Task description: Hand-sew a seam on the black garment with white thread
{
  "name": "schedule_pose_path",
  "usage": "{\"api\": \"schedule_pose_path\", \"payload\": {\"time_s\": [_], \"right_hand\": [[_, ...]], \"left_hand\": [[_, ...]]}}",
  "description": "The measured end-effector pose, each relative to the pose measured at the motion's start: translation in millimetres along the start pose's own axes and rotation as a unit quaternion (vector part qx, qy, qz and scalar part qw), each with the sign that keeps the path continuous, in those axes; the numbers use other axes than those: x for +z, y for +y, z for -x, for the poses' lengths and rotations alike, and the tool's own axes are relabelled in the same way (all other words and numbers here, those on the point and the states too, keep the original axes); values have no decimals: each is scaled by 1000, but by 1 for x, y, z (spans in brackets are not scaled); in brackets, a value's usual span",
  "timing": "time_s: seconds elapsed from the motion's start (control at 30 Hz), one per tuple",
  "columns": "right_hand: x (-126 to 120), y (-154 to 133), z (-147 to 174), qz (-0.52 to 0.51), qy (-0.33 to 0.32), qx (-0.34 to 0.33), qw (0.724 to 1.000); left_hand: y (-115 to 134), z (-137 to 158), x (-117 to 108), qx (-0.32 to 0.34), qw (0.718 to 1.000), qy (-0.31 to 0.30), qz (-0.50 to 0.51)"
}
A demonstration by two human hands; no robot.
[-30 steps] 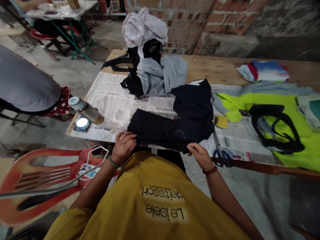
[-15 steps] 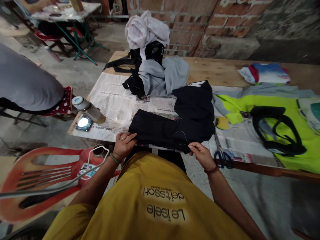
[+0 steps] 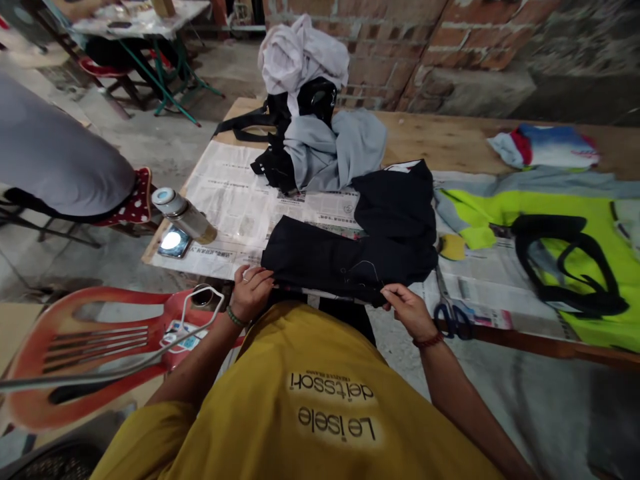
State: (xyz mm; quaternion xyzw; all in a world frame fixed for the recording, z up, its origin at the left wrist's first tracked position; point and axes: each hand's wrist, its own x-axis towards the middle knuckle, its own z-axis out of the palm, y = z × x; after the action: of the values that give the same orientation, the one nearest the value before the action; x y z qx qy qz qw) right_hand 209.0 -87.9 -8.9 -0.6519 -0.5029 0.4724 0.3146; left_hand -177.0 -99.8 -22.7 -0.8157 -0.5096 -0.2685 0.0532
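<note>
The right hand (image 3: 407, 309), right of the frame's centre, has its thumb and forefinger pinched narrow on the lower edge of a dark cloth (image 3: 320, 257); a thin, pale thread (image 3: 371, 264) arcs over the fabric to near these fingertips. The left hand (image 3: 250, 292), left of centre, lays its slightly bent fingers on the cloth's left end; whether it grips the fabric cannot be told. The cloth, matt, smooth and softly creased, lies mid-frame, a long flat strip joined to a bunched part at the upper right. Beneath it are printed newspaper sheets (image 3: 225, 173) on a wooden table (image 3: 440, 140). Just right of the cloth are a flat, rounded yellow piece (image 3: 451, 247) and scissors (image 3: 453, 320) with dark blue looped handles. At the right of the frame, a black strap (image 3: 600, 257) curls into a stiff ring on a neon-yellow and grey garment (image 3: 500, 207). Toward the upper centre, rumpled grey cloth (image 3: 360, 147) lies below crumpled white cloth (image 3: 300, 53). At centre left, a tilted cylindrical bottle (image 3: 187, 217) is beside a phone (image 3: 173, 243) with a bright glare. At lower left is a slatted, orange-red plastic chair (image 3: 125, 295); rough brick wall (image 3: 380, 40) fills the top.
</note>
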Motion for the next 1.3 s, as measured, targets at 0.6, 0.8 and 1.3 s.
{"api": "schedule_pose_path", "payload": {"time_s": [0.6, 0.8, 1.3], "right_hand": [[14, -12, -11, 49, -9, -45, 998], [18, -1, -7, 75, -19, -82, 994], [24, 7, -4, 169, -21, -179, 969]], "left_hand": [[-27, -28, 17, -41, 998, -43, -5], [-34, -22, 21, -49, 998, -21, -25], [-25, -27, 31, -169, 973, -137, -84]]}}
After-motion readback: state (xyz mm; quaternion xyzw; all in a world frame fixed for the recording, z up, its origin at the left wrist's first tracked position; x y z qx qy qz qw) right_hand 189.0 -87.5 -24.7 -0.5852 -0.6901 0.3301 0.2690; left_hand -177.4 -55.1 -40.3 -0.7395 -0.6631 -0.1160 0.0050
